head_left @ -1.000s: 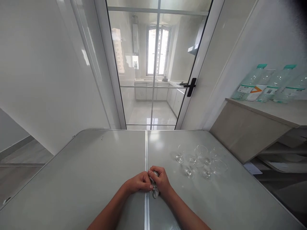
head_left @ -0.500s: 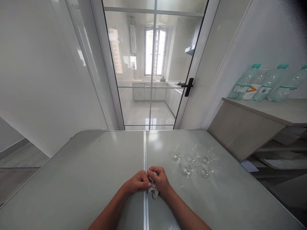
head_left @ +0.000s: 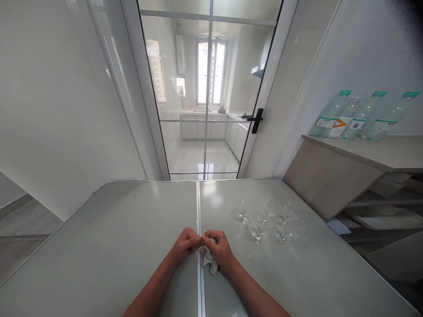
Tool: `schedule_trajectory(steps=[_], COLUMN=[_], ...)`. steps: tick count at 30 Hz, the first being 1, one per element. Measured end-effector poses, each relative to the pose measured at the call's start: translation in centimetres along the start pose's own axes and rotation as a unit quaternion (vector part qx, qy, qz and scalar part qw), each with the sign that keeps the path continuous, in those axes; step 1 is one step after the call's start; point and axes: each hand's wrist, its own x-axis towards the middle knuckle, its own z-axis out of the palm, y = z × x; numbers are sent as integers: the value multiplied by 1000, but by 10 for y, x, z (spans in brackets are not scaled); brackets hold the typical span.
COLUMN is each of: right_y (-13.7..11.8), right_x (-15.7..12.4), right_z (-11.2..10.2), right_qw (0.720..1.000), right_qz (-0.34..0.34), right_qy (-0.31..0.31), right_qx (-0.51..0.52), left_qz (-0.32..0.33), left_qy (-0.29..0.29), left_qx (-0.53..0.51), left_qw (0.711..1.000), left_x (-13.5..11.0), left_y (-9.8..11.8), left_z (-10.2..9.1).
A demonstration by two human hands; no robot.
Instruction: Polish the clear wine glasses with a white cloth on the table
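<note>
Head view: at lower centre, the right hand (head_left: 218, 249) grips a crumpled cloth (head_left: 210, 261) over the tabletop (head_left: 125, 246); the left hand (head_left: 187, 241), curled just beside it, hides any contents; glasses (head_left: 257, 237) stand centre right.

Holding cloth (head_left: 210, 260) in right fingers (head_left: 216, 234), up against left fingers (head_left: 194, 241).
Over the counter (head_left: 115, 246), left of clustered glasses (head_left: 257, 237), with bottles (head_left: 357, 124) on a shelf (head_left: 396, 152) to the right.

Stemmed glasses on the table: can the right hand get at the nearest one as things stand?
Probably yes, though the right hand would likely need to let go of the crumpled cloth first. Only bare tabletop shows between it and the nearest stemmed glass.
</note>
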Motion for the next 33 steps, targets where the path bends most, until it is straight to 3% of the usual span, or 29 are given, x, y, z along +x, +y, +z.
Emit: schedule_trajectory(steps=[11, 15, 18, 22, 26, 31, 33], right_y=[-2, -4, -15, -40, -51, -41, -35], right_x=[-11, -12, -12, -25, -68, -116, -114], right_z=[10, 10, 12, 5, -31, -99, -121], right_qw=[997, 996, 996, 989, 951, 835, 813], right_qz=[-35, -51, -49, 26, 109, 244, 269], right_qy=[-56, -50, -26, 76, 129, 266, 288], right_qx=[-45, -56, -73, -128, -257, -416, -429], left_qz=[17, 23, 31, 19, 6, -5, -6], left_qy=[72, 103, 133, 138, 133, 126, 119], left_qx=[36, 72, 99, 112, 109, 113, 118], left_qw=[997, 992, 986, 984, 985, 986, 986], left_x=[4, 6, 7, 6, 5, 7, 7], left_y=[-9, -10, -8, -7, -9, -10, -10], left_z=[-5, -4, -4, -5, -6, -5, -5])
